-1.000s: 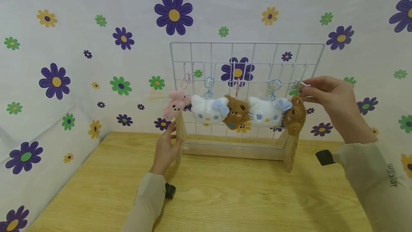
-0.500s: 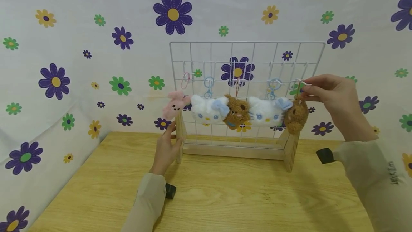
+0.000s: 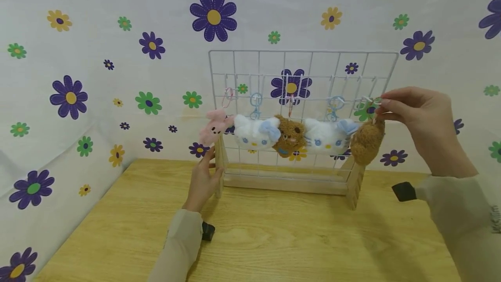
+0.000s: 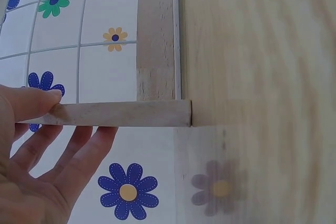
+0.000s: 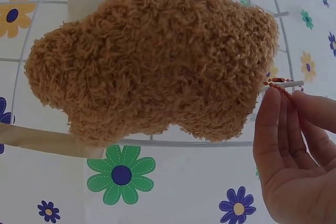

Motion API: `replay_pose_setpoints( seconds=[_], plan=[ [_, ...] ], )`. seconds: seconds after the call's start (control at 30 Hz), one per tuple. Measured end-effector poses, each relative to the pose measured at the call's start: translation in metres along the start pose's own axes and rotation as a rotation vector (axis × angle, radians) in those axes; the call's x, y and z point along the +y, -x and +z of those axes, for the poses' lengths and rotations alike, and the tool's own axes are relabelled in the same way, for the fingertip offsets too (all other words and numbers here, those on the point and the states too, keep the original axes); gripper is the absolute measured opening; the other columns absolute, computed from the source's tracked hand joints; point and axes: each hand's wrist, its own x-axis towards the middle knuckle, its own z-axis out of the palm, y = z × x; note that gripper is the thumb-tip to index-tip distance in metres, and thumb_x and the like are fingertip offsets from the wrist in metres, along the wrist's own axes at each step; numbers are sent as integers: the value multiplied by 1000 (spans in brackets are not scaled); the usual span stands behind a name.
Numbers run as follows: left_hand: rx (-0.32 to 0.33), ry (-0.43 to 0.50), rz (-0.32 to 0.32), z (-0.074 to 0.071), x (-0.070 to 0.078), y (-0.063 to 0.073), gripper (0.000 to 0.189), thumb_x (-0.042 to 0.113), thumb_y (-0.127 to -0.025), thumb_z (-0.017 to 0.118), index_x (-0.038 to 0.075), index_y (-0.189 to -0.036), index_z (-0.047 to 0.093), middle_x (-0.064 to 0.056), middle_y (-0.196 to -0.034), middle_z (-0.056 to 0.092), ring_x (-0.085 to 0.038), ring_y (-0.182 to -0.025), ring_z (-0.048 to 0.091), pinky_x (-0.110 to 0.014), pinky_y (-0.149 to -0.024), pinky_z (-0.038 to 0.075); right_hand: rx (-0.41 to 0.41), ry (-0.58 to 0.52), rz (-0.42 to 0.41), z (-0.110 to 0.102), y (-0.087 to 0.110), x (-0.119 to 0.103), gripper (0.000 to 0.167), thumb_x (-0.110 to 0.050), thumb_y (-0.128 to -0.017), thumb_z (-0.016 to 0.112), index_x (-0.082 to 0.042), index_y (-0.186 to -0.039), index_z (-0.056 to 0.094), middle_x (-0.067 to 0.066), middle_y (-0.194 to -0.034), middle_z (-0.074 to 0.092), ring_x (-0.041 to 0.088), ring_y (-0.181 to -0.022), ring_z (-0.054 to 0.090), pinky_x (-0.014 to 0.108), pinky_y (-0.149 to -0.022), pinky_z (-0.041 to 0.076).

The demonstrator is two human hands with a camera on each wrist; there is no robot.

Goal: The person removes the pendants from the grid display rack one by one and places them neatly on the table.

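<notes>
My right hand (image 3: 426,119) pinches the red ball chain (image 5: 278,84) of a brown curly plush keychain (image 3: 368,142) at the right end of a white wire grid rack (image 3: 301,51). The chain loop surrounds the tip of a white hook (image 5: 295,83). In the right wrist view the plush (image 5: 157,64) hangs beside the fingers, its back showing. My left hand (image 3: 201,182) grips the rack's left wooden leg (image 4: 131,114), thumb on one side and fingers on the other.
On other hooks hang a pink plush (image 3: 215,127), two white cat plushes with blue bows (image 3: 252,134) and another brown plush (image 3: 289,138). The rack stands on a wood-grain table (image 3: 274,238) before a flower-patterned backdrop (image 3: 164,21).
My right hand has shifted slightly right with the chain. The brown plush has swung right and turned its back to the head view. My left hand stays on the leg.
</notes>
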Motion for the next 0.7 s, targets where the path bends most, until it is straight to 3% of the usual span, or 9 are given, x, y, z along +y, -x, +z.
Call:
replay_pose_setpoints(
  seconds=[0.17,0.47,0.7],
  plan=[
    [-11,-16,-34,-1,-1,2,65,-10,-92,66,-3,-151,40,-31,-138,55,-45,-104,66,-51,-80,61,-14,0,-18,2,6,-1,12,2,-91,72,4,-102,76,7,-91,75,15,-77,73,21,-76,60],
    [6,-9,29,0,1,-1,64,-12,-91,67,-4,-149,41,-33,-133,57,-47,-99,67,-52,-78,61,0,27,-64,1,11,-6,13,4,-92,69,5,-104,74,7,-94,75,15,-80,72,21,-76,59],
    [2,-4,31,0,-1,-1,63,-12,-91,66,-3,-149,41,-33,-133,57,-47,-100,67,-51,-78,62,1,48,-63,-1,22,-2,12,3,-94,67,6,-105,72,7,-97,72,14,-80,72,20,-78,59]
  ],
)
